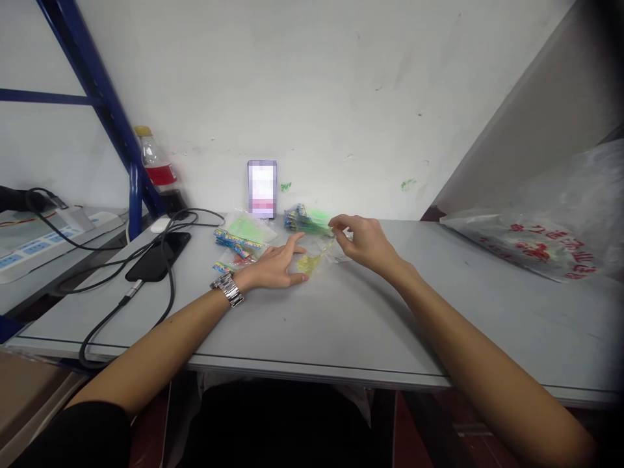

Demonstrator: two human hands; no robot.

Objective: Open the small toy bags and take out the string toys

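Observation:
My left hand [277, 265], with a metal watch at the wrist, lies flat on a small clear bag holding something yellow [312, 261] on the grey table [351, 312]. My right hand [363, 242] pinches the far edge of that bag between thumb and fingers. Just behind it sits a pile of green and colourful packets [305, 220]. More small bags with striped header cards [238, 242] lie to the left of my left hand.
A phone [262, 188] leans upright against the wall. A black phone [158, 256] with cables, a white mouse [160, 225] and a drink bottle [156, 168] are at the left. A large plastic bag with red print [536, 244] lies at the right.

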